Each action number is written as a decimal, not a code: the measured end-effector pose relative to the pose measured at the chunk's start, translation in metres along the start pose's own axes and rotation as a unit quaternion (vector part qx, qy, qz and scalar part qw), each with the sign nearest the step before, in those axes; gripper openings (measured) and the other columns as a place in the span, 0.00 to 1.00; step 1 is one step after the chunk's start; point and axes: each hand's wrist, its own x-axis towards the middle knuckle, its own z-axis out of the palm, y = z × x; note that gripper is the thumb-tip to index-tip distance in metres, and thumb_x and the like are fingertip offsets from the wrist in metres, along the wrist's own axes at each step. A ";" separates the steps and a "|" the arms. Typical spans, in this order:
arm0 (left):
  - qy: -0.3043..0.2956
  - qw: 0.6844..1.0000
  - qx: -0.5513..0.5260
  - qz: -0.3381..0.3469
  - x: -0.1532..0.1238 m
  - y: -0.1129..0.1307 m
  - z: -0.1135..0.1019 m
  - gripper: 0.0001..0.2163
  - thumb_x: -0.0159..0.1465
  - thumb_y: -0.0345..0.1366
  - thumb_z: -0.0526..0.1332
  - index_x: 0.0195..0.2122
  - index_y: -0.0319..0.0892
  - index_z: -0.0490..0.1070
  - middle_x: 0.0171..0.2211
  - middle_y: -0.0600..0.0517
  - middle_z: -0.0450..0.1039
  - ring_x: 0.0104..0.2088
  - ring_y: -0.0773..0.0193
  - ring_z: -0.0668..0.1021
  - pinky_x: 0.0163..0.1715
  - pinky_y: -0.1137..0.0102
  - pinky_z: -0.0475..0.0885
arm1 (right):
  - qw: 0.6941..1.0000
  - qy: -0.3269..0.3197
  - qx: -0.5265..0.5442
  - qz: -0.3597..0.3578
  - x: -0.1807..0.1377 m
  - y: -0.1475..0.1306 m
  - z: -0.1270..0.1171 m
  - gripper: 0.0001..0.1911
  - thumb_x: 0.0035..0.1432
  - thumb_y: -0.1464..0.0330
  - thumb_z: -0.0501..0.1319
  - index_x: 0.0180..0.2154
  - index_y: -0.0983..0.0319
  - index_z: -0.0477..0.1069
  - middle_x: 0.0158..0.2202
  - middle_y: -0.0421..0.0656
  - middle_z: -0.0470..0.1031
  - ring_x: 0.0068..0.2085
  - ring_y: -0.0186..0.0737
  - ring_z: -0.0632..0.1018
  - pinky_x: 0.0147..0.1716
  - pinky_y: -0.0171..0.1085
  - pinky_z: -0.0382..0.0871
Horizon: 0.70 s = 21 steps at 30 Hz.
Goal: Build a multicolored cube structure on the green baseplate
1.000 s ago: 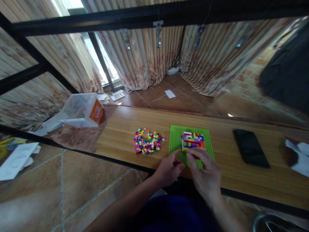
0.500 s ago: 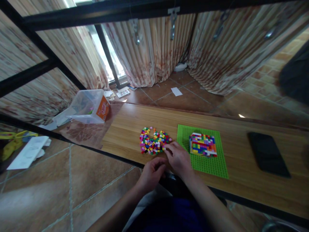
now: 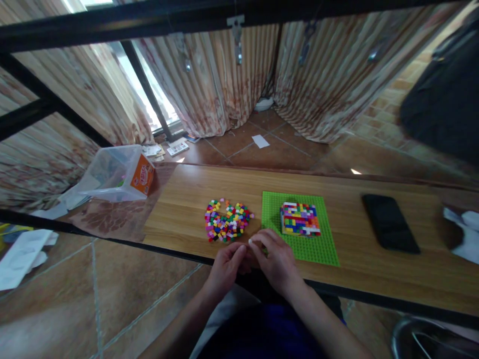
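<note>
My right hand (image 3: 276, 259) is closed in a pinch, with a tiny white brick (image 3: 250, 242) at its fingertips. Close beside it, my left hand (image 3: 225, 265) is closed with thumb against fingers; whatever it may hold is hidden. Both hands are over the table's near edge. Just beyond them lies a loose pile of small coloured toy bricks (image 3: 228, 224). To the right, a green baseplate (image 3: 314, 252) bears a block built of many-coloured bricks (image 3: 300, 219).
A black phone-like slab (image 3: 391, 223) lies on the wooden table (image 3: 179, 204) at right. A clear plastic bin (image 3: 112, 172) with an orange label stands off the left end. White crumpled paper (image 3: 466, 234) is at the far right, a metal-rimmed round object (image 3: 404, 331) below it.
My right hand has drawn back from the brick pile toward my left hand, now with a white brick at its fingertips. The whole view has shifted rightward.
</note>
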 end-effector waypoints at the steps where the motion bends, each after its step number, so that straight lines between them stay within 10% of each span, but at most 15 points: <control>1: -0.016 1.000 0.004 0.001 -0.001 0.003 0.002 0.21 0.59 0.54 0.62 0.33 0.38 0.74 0.22 0.54 0.71 0.21 0.71 0.72 0.23 0.75 0.66 | 1.000 0.002 0.015 0.000 -0.006 -0.001 -0.003 0.08 0.65 0.69 0.57 0.33 0.58 0.72 0.37 0.42 0.75 0.40 0.38 0.75 0.38 0.35 0.67; 21: -0.175 0.981 0.080 0.010 0.000 0.034 0.055 0.15 0.61 0.46 0.61 0.29 0.37 0.74 0.24 0.52 0.71 0.24 0.70 0.72 0.26 0.75 0.67 | 0.918 0.063 0.340 0.194 -0.047 0.012 -0.054 0.09 0.59 0.60 0.64 0.34 0.58 0.78 0.31 0.40 0.75 0.35 0.36 0.76 0.36 0.35 0.71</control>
